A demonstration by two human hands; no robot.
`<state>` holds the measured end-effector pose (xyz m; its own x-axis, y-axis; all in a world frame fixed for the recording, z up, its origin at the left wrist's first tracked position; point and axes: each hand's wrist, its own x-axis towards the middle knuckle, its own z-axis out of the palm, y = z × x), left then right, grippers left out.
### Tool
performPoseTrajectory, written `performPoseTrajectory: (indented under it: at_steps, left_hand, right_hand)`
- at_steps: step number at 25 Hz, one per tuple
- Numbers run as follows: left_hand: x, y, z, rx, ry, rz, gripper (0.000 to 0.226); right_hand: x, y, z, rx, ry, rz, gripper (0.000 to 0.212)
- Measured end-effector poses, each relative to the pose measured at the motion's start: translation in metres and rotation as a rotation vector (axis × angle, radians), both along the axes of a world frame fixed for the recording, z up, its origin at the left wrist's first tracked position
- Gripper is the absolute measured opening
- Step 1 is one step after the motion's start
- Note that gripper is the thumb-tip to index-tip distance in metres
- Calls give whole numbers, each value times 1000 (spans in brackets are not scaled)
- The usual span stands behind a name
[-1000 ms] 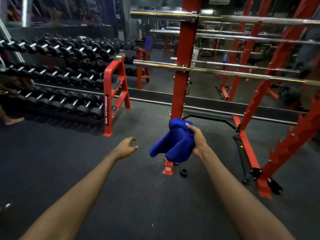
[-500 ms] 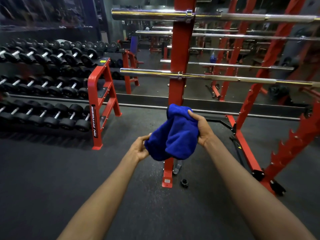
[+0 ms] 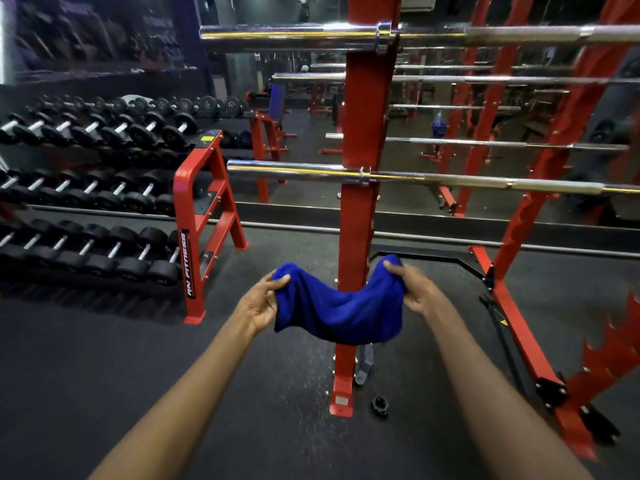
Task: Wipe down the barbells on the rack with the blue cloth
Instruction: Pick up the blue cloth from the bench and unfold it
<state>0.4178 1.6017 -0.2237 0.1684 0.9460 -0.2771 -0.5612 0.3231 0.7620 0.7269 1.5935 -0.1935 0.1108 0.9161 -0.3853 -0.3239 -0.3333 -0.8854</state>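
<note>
A blue cloth (image 3: pixel 341 311) hangs spread between both hands, in front of the red rack post (image 3: pixel 363 133). My left hand (image 3: pixel 259 303) pinches its left corner and my right hand (image 3: pixel 414 289) grips its right corner. Above the cloth, a chrome barbell (image 3: pixel 298 169) lies across the rack at mid height. A second barbell (image 3: pixel 284 33) rests near the top. Neither hand touches a bar.
A red dumbbell rack (image 3: pixel 201 216) full of black dumbbells stands to the left. A mirror behind the rack reflects more bars. A small black collar (image 3: pixel 379 404) lies on the dark rubber floor by the post's foot. Red toothed rack legs (image 3: pixel 609 362) angle down at right.
My left hand came over and took hold of the cloth's left corner. Both hands then pulled apart, spreading the bunched cloth. The view moved closer to the rack.
</note>
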Motion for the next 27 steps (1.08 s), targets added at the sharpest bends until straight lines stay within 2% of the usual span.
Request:
performPoseTrajectory:
  at_steps: [2,4,6,8,10,13,16,19,21,23,25,26,27]
  left_hand:
    - [5,19,-1,-21,-47,37,41]
    - [5,40,0,-28,-127,80,43]
    - [-2,58,1,-56,-129,140,36]
    - [-8,68,-4,-91,-112,199,28]
    - [-12,75,-19,-126,-66,239,14]
    - [-14,82,-32,-191,-8,258,34]
    - [-24,89,-23,-64,124,167,45]
    - [-54,95,1,159,169,97,69]
    - [-75,101,8,191,134,105,76]
    - [-78,104,0,70,54,32,70]
    - [-56,100,-29,-143,-19,-213,60]
    - [-39,97,-50,-252,-52,-293,62]
    - [-21,94,-72,-329,-77,-317,68]
  right_hand:
    - [5,28,-13,6,-234,-3,16]
    - [15,52,-14,12,-240,-88,17]
    - [29,72,-8,68,-34,-129,18]
    - [45,84,-9,10,249,-120,29]
    - [46,83,-18,-76,345,-65,30]
    - [19,82,-36,-127,151,110,17]
    - [7,97,-26,-102,-59,-7,19]
    - [32,116,2,-44,202,-233,14]
    - [42,118,14,-20,310,-305,22]
    - [35,118,19,-18,354,-273,35]
    - [12,117,20,-64,344,-196,45]
    - [4,120,14,-88,343,-154,39]
    - [-3,121,12,-99,325,-115,23]
